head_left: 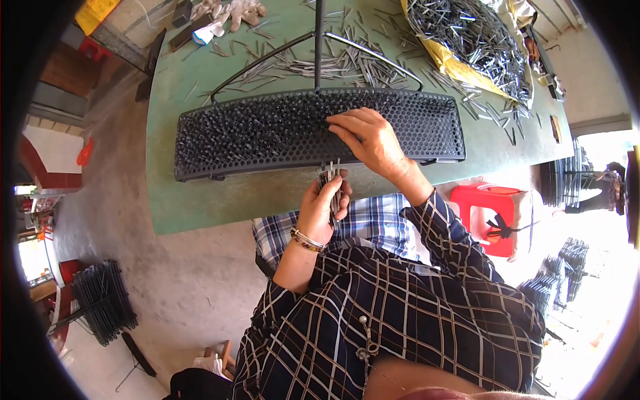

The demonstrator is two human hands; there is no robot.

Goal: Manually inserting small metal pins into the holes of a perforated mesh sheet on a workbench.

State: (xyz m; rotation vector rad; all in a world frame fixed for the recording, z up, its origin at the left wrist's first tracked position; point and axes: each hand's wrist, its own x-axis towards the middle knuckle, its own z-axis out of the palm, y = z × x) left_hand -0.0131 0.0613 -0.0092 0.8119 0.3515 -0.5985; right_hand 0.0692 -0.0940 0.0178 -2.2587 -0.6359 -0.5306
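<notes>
A long black tray [420, 130] with a honeycomb of small holes lies across the table in front of me. Dark thin sticks [233, 133] stand upright in its left and middle holes, while the holes at the right show bare. Below the tray's front edge, my left hand [315, 212] is closed around a bundle of thin metal strips [331, 181], their ends pointing up. Over the tray's middle, my right hand [373, 140] has its fingers pinched together by the standing sticks. Whatever sits between those fingertips is too small to make out.
The green table [167, 207] carries scattered strips [333, 63] behind the tray. A yellow-edged sack [467, 47] full of strips lies at the far right, gloves [230, 17] at the far left. A curved metal frame [319, 47] rises behind the tray. A red stool [490, 213] stands right.
</notes>
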